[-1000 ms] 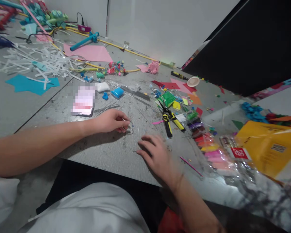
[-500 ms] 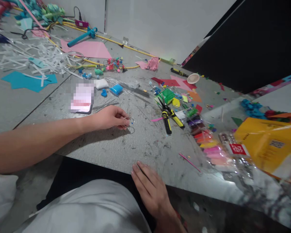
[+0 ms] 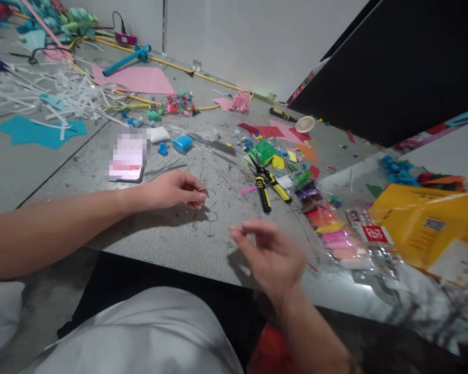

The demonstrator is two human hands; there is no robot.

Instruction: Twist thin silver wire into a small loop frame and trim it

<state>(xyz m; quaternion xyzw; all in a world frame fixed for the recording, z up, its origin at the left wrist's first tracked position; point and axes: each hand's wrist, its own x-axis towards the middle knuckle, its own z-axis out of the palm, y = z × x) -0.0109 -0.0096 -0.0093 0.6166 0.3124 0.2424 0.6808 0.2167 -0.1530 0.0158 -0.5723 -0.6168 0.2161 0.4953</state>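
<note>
My left hand (image 3: 178, 190) pinches a thin wire ring (image 3: 215, 196) between thumb and fingertips, just above the table. A tiny blue bit (image 3: 207, 196) shows on the ring beside the thumb. To the right, my right hand (image 3: 275, 254) is raised over the table's near edge, slightly blurred. Its fingers are curved, a gap shows between thumb and forefinger, and I see nothing held. Beyond it lie black-and-yellow pliers (image 3: 263, 192) with their jaws apart. A phone (image 3: 127, 156) lies behind my left forearm, its screen pixelated.
Blue clay (image 3: 183, 143) and a white packet (image 3: 158, 135) lie past my left hand. Coloured clay packs (image 3: 335, 234) and a yellow envelope (image 3: 425, 223) cover the right side. White paper strips (image 3: 62, 91) and pink paper (image 3: 140, 79) are spread at the back left.
My right hand has risen from the table's near edge and moved right and forward, its flat fingers now curved. My left hand keeps the ring in nearly the same place. The view has shifted slightly.
</note>
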